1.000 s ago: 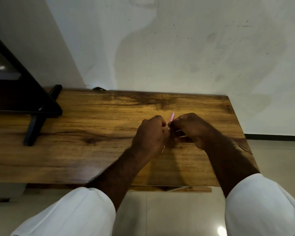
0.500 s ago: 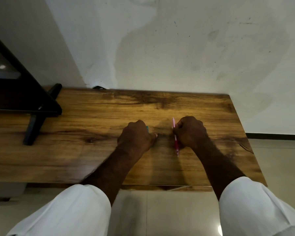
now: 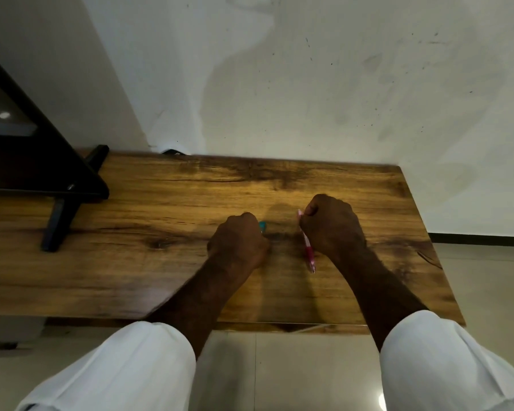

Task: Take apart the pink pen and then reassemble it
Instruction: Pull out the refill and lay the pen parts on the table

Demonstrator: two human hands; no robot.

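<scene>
Right hand (image 3: 333, 226) grips the pink pen (image 3: 307, 247) above the table (image 3: 161, 277); left hand (image 3: 238, 241), left of the pen, is fisted around a teal item (image 3: 262, 225).

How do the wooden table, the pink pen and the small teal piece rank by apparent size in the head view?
1. wooden table, by far the largest.
2. pink pen, a thin stick beside the right hand.
3. teal piece, mostly hidden by the left hand, so its true size is unsure.

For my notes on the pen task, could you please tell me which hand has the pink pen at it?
The right hand: the slim pink plastic pen runs along its inner side. At the left hand only a small teal object peeks out.
</scene>
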